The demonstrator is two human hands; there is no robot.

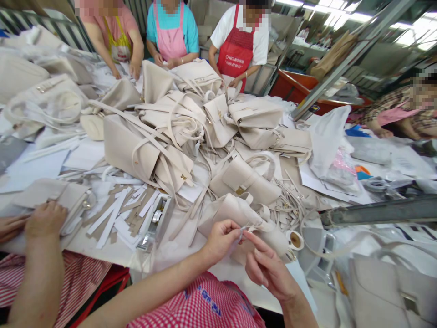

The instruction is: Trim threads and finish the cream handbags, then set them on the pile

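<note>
My left hand (221, 242) is closed, with thumb and forefinger pinching a small translucent strip (242, 231). The forefinger of my right hand (268, 266) reaches to the same spot, while its other fingers are curled. Whether that hand grips anything is hard to make out. Just beyond my hands lies a beige handbag (230, 210) on the table. Another beige handbag (244, 180) with a gold clasp rests behind it. A tape roll (295, 240) sits right of my hands.
A pile of beige handbags (129, 146) fills the table's middle. A tape dispenser (155, 223) and paper strips (112, 214) lie to the left, beside a co-worker's hand (48, 218). Other people work across the table. A metal bar (378, 210) crosses at right.
</note>
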